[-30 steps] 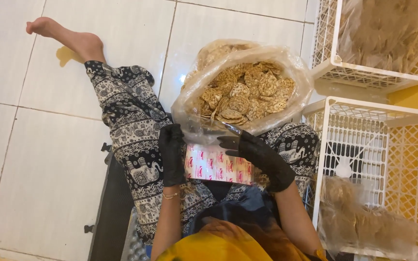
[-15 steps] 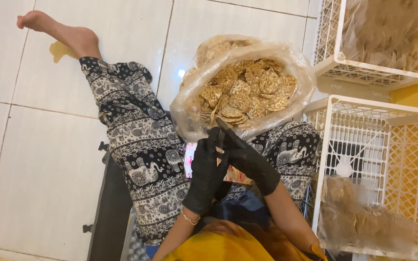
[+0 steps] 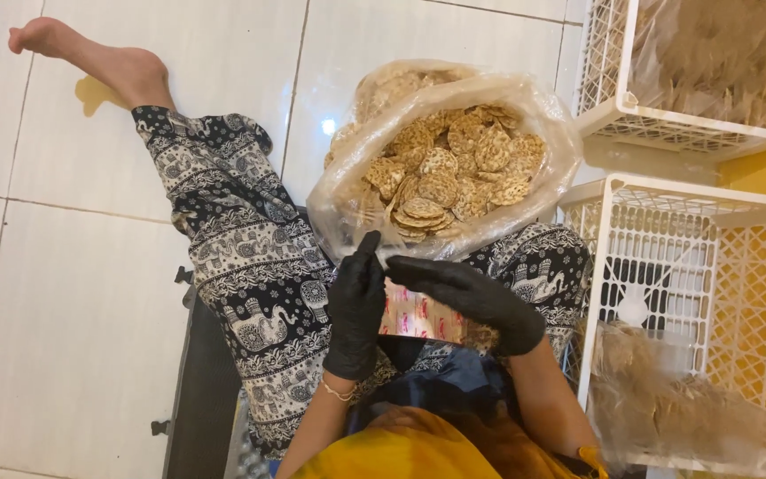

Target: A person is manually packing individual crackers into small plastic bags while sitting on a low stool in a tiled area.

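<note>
The big clear bag of crackers [image 3: 441, 173] stands open on the tile floor [image 3: 73, 266], leaning against the person's knees, and a careless nudge from either wrist could tip it and spill crackers over the tiles; that looks like the likeliest slip. The thin printed sheet [image 3: 418, 317] lying across the lap could also crease or slide off, being light and only loosely caught. The left hand [image 3: 356, 306], gloved black, stands edge-up over the sheet's left end, fingers straight and together. The right hand [image 3: 467, 297] lies flat along its top edge, fingers stretched, pressing rather than pinching. A white crate [image 3: 693, 231] stands near the right knee.
</note>
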